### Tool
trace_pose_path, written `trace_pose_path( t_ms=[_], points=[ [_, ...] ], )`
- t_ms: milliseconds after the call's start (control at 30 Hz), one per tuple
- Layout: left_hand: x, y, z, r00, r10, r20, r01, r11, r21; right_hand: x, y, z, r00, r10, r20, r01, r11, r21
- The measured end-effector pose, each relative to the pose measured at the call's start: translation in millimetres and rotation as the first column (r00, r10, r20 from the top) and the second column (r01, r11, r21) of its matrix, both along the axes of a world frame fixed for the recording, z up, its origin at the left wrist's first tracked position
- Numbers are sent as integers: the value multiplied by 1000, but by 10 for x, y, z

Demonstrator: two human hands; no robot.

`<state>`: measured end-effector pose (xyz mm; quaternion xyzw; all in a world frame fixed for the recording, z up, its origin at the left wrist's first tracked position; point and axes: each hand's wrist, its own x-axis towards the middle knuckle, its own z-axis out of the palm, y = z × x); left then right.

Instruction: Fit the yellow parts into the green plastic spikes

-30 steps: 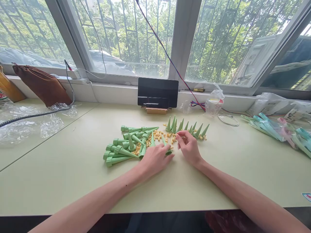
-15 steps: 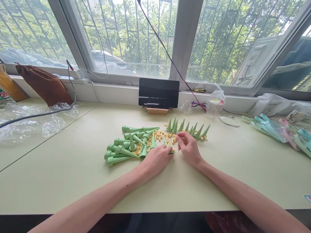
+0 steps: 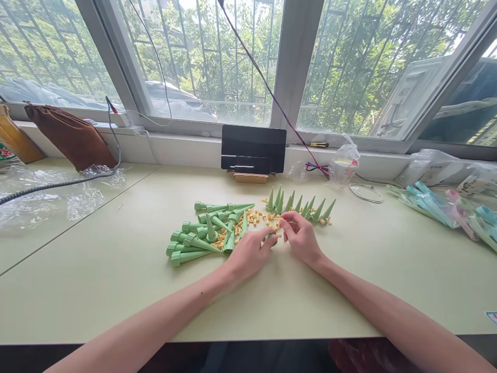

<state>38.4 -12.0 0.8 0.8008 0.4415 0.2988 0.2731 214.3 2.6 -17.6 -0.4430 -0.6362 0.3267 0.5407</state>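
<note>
My left hand (image 3: pixel 249 252) is closed round a green plastic cone (image 3: pixel 273 240), mostly hidden by the fingers, just above the table. Close by on its right, my right hand (image 3: pixel 303 239) pinches a small yellow plastic piece between thumb and fingertips; the fingers hide most of it. Loose yellow pieces (image 3: pixel 254 217) lie scattered in front of both hands. Behind my right hand stands a cluster of green cones (image 3: pixel 298 203), points up, with yellow pieces at their bases. Left of my left hand, several longer ribbed green spikes with caps (image 3: pixel 192 248) lie in a pile.
A dark tablet (image 3: pixel 254 147) leans on a stand at the back of the table (image 3: pixel 310 300). A plastic-wrapped cup (image 3: pixel 344 168) and a coiled white cable (image 3: pixel 365 193) stand right of it. Colourful plastic packets (image 3: pixel 438 204) lie far right; a brown pouch (image 3: pixel 72 134) and clear wrapping are left.
My left hand has lifted slightly and turned the green cone, which pointed away and now shows its base end. My right hand has barely moved.
</note>
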Motion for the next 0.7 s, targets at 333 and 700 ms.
trace_pose_path(
  t_ms=[333,700],
  points=[
    [1,9,62,936,104,336,-20,969,-245,-9,-6,5,1000,-9,6,9,1000,1],
    [14,39,52,830,200,521,-30,948,-315,-6,-10,12,1000,-14,2,14,1000,5]
  ],
)
